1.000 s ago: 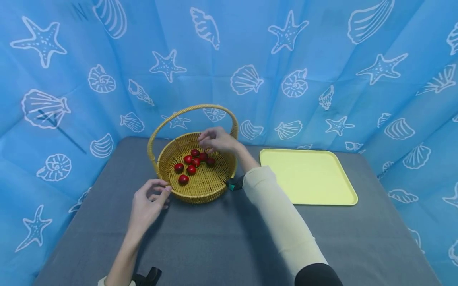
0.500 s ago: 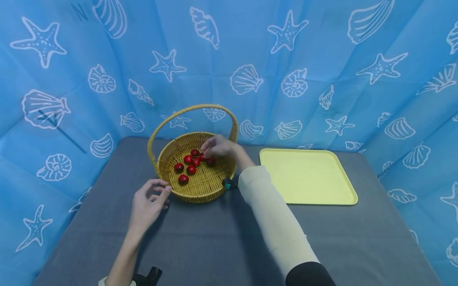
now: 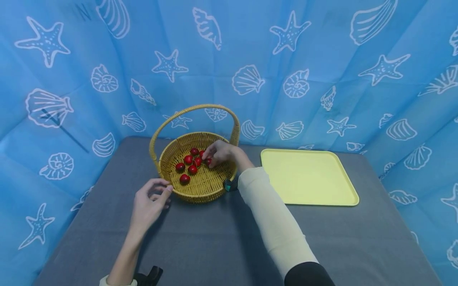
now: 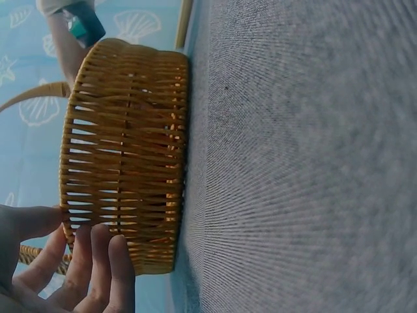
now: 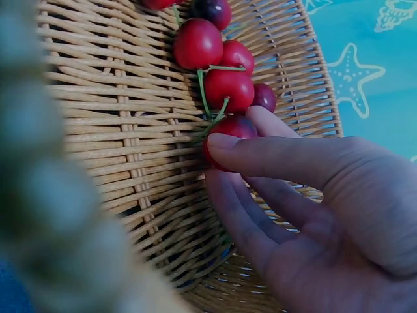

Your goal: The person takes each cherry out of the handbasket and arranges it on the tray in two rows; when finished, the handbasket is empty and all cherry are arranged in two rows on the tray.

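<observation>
A round wicker basket (image 3: 211, 183) with a tall arched handle stands on the cloth, with several red cherries (image 3: 184, 179) lying on its floor. My left hand (image 3: 148, 204) holds the near left rim, thumb at the edge and fingers against the outer wall in the left wrist view. Inside the basket, my right hand (image 3: 222, 153) pinches a dark red cherry (image 5: 236, 125) between thumb and fingers. That cherry sits beside the cluster, where green stems (image 5: 202, 94) show in the right wrist view. Part of it is hidden behind the thumb.
A pale yellow tray (image 3: 307, 176) lies to the right of the basket on the grey tablecloth (image 3: 214, 242). The basket's handle (image 3: 195, 107) arches above the right hand. A blue curtain (image 3: 247, 47) printed with shells and starfish hangs behind the table.
My right hand has come down from above the cherries at the back of the basket and taken hold of one on the right. My left hand stays on the rim.
</observation>
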### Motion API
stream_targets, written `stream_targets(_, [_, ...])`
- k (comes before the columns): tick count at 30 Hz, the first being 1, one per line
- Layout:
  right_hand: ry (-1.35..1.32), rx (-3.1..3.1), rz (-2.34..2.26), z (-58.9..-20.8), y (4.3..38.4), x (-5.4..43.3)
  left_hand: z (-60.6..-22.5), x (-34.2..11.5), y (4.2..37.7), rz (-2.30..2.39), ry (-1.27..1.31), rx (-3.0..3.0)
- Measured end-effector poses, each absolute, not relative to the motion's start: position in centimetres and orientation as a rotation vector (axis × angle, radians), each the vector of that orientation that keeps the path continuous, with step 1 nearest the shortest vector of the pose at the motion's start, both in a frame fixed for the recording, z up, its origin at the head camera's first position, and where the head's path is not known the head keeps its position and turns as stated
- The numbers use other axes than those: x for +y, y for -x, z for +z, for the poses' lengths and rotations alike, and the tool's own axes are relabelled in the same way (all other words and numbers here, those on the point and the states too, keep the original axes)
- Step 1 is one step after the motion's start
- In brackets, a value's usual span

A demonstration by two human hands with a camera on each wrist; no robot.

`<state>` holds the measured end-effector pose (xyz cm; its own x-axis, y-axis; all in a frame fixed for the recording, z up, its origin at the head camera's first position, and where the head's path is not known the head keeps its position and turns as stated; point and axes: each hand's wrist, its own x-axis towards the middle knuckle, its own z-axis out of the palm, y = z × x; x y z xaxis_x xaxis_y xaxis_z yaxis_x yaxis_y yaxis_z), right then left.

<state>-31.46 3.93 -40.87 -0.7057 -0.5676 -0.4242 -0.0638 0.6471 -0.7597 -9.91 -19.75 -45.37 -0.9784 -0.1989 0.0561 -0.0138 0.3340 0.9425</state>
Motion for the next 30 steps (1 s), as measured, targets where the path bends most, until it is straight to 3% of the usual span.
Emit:
stream_targets(12, [0.649, 2.216, -0.967, -40.8, 31.5, 4.6, -45.3, -19.7, 10.0, -1.7, -0.229, -2.449])
stream_targets(30, [0.954, 2.083, -1.065, -36.8, 30.1, 9.2, -45.3, -19.6, 9.9, -1.729, -0.252, -2.433])
